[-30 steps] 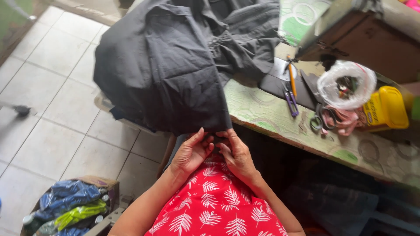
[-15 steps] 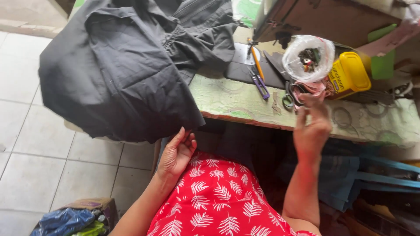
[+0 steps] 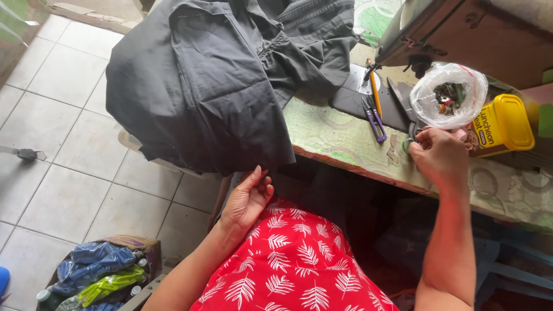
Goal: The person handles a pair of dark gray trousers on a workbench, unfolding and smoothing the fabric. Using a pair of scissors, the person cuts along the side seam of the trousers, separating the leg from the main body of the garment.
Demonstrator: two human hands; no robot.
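A big dark grey garment [image 3: 213, 86] lies heaped on the table's left end, and its hem hangs over the edge. My left hand [image 3: 247, 198] is raised from my lap in the red leaf-print dress, with its fingertips pinching that hem. My right hand [image 3: 440, 158] rests on the table to the right, closed on the handles of the scissors [image 3: 403, 106]. The scissors' dark blades point away from me. The hand hides most of the handles.
The table [image 3: 340, 138] has a green patterned cover. On it lie purple thread snips [image 3: 375, 120] and a yellow pencil [image 3: 375, 92]. A clear bag of small bits [image 3: 449, 95] and a yellow tub [image 3: 502, 124] stand by the sewing machine [image 3: 461, 29]. A box of plastic bags [image 3: 98, 273] sits on the tiled floor.
My right hand left the hem, where both hands were pinching, and moved right onto the table, closing on the scissors. My left hand stayed at the hem.
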